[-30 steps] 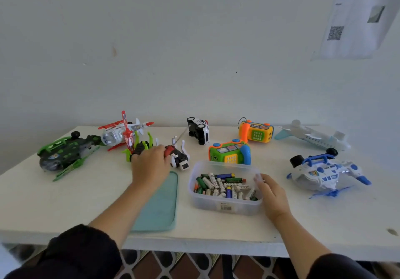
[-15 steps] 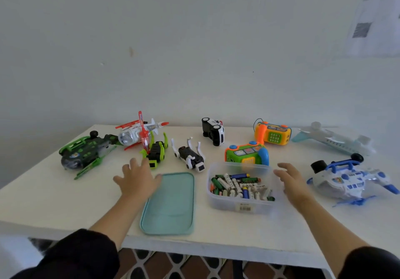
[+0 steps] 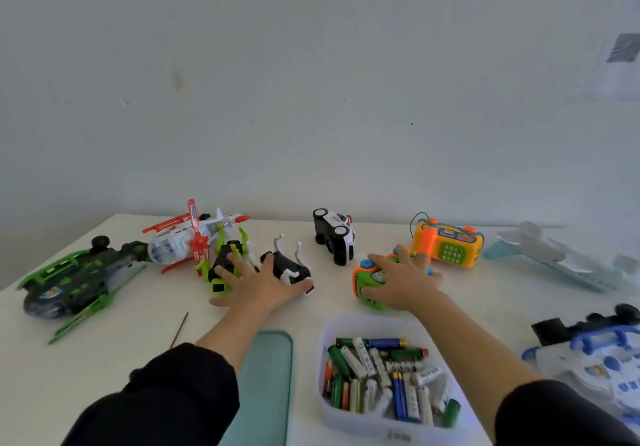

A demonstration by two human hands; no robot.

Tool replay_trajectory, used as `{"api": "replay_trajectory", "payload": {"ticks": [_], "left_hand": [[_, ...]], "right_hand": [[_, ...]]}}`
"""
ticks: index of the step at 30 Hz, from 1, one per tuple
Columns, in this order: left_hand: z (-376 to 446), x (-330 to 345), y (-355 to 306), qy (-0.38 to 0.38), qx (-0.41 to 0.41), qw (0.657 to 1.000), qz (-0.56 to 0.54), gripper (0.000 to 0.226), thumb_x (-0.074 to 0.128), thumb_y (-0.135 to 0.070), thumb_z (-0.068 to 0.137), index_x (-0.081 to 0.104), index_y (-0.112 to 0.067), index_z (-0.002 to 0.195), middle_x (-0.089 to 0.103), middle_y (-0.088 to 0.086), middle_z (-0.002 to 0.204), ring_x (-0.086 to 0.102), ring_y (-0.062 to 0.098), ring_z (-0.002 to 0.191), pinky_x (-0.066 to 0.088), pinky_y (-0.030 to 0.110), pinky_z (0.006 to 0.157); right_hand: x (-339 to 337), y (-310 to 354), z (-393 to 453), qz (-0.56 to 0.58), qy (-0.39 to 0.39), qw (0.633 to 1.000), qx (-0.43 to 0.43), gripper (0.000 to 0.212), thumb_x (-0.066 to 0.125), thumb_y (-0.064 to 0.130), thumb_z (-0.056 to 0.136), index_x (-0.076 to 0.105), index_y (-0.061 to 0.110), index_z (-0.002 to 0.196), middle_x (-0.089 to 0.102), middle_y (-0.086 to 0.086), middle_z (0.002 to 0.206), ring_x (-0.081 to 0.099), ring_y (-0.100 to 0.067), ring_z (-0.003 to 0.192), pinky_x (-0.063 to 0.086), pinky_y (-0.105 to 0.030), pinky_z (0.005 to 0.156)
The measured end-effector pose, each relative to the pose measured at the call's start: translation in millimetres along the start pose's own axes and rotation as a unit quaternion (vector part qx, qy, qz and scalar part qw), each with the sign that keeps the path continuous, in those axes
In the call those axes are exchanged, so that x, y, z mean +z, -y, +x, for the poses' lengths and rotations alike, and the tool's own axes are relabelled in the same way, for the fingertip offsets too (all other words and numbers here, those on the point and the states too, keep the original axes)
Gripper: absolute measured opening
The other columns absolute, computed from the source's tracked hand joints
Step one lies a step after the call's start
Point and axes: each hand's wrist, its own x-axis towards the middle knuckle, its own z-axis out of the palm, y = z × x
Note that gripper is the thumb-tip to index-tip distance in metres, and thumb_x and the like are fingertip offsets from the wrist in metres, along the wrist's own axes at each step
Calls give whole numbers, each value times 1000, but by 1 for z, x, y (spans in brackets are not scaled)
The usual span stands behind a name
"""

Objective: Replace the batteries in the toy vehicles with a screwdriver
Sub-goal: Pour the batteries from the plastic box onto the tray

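On the table, both grips moved forward: left hand (image 3: 258, 286) released, right hand (image 3: 403, 281) grasping green toy (image 3: 369, 283).

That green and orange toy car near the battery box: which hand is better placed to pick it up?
The right hand. Its fingers already lie over the green and orange toy car, while the left hand rests by the black and white toy farther left.

The right hand (image 3: 403, 281) covers most of the green toy car (image 3: 367, 284), so its top and far side stay unseen. The left hand (image 3: 261, 284) hides part of the black-and-white toy (image 3: 289, 267). The blue-and-white toy plane (image 3: 602, 366) is cut off by the right edge and smeared by blur. The pale plane (image 3: 557, 258) behind it is also blurred. The battery box (image 3: 349, 414) carries a label too small to read.
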Motion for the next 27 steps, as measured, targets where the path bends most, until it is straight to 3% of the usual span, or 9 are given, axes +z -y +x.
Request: {"api": "replay_trajectory", "payload": {"ticks": [10, 15, 17, 19, 22, 24, 25, 27], "left_hand": [[62, -3, -25, -34, -11, 999, -15, 114, 48, -93, 52, 14, -39, 146, -24, 11, 154, -23, 45, 137, 14, 77, 97], [55, -23, -24, 28, 10, 998, 46, 126, 54, -89, 54, -7, -33, 149, -23, 16, 154, -16, 44, 141, 10, 73, 101], [39, -34, -22, 39, 22, 992, 114, 124, 66, -77, 58, -1, -26, 149, -4, 20, 155, 4, 41, 142, 23, 66, 104], [13, -45, -20, 61, 43, 978, 195, 112, 73, -66, 62, 20, -14, 145, 31, 17, 143, 36, 34, 129, 41, 48, 98], [-34, -55, -20, 190, 61, 934, 297, 86, 70, -57, 74, 38, -3, 134, 53, 11, 127, 59, 24, 90, 47, 26, 66], [-57, -47, -19, 256, 48, 908, 329, 83, 69, -53, 78, 37, -1, 134, 55, 15, 127, 63, 26, 85, 42, 23, 51], [-62, -40, -18, 261, 55, 903, 337, 85, 70, -52, 78, 34, -1, 136, 53, 15, 130, 63, 28, 92, 43, 24, 53], [-68, -29, -13, 228, 71, 913, 330, 95, 72, -51, 76, 23, -1, 141, 46, 13, 136, 58, 30, 108, 45, 29, 68]], "right_hand": [[-2, 22, 77, -8, -18, 1000, -8, 64, 45, 60, 86, 17, 48, 143, 3, -4, 155, -2, -37, 139, 21, -58, 103], [-9, 15, 84, -12, 9, 998, -57, 82, 42, 70, 83, 1, 42, 148, -15, 1, 158, -23, -37, 140, 6, -71, 105], [-14, 11, 79, 2, 13, 997, -80, 92, 44, 74, 80, -3, 37, 149, -21, 2, 157, -28, -33, 139, 1, -73, 103], [-17, 11, 69, -4, 3, 994, -109, 97, 47, 75, 77, -2, 34, 150, -20, 0, 157, -28, -29, 140, -4, -72, 102], [-16, 14, 45, -30, -61, 984, -163, 93, 56, 71, 74, 18, 30, 147, 5, -6, 156, -3, -28, 143, 1, -60, 110], [-12, 16, 30, -10, -112, 971, -213, 80, 63, 65, 72, 34, 26, 136, 27, -4, 140, 19, -27, 131, 14, -44, 107], [-11, 17, 25, 14, -114, 964, -239, 72, 66, 61, 73, 39, 23, 129, 34, -3, 131, 28, -26, 123, 21, -39, 103], [-9, 19, 12, 90, -43, 957, -272, 52, 70, 51, 75, 45, 21, 110, 49, -1, 110, 45, -23, 105, 37, -35, 89]]}}
